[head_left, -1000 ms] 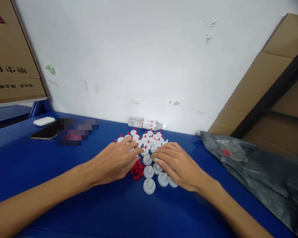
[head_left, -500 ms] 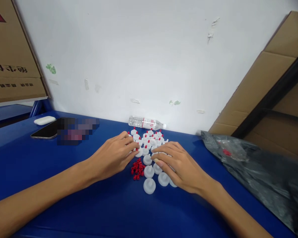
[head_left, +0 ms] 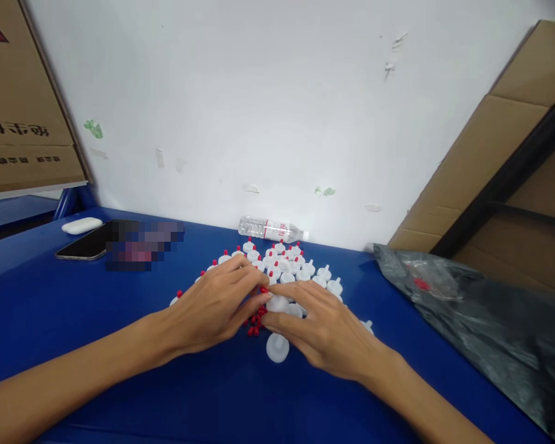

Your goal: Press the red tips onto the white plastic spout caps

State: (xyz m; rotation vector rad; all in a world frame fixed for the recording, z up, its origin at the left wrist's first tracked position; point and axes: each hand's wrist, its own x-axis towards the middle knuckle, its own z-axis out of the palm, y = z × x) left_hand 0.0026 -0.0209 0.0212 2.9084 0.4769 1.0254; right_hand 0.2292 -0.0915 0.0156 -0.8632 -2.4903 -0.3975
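Note:
My left hand [head_left: 226, 296] pinches a small red tip cap [head_left: 264, 289] between thumb and fingertips. Held between the thumb and fingers of my right hand [head_left: 326, 320] is a white nozzle lid [head_left: 277, 303], its nozzle end close to the red cap. Whether the two touch I cannot make out. Under the hands lies a pile of loose red tip caps [head_left: 254, 324], partly covered. One white lid without a red tip [head_left: 277, 348] sits nearest me. Beyond my hands stand several red-tipped white lids [head_left: 272, 270], and on the right several with bare nozzles [head_left: 335, 285].
A clear bottle [head_left: 272, 230] lies on its side against the wall. At left on the blue table [head_left: 189, 394] are a phone [head_left: 83, 243] and a white case [head_left: 82, 226]. A dark plastic bag [head_left: 472, 327] covers the right side, with a clear bag [head_left: 430, 282] on it.
My hands have come together over the red pile. The left has taken a red tip cap, and the right has closed on a white nozzle lid.

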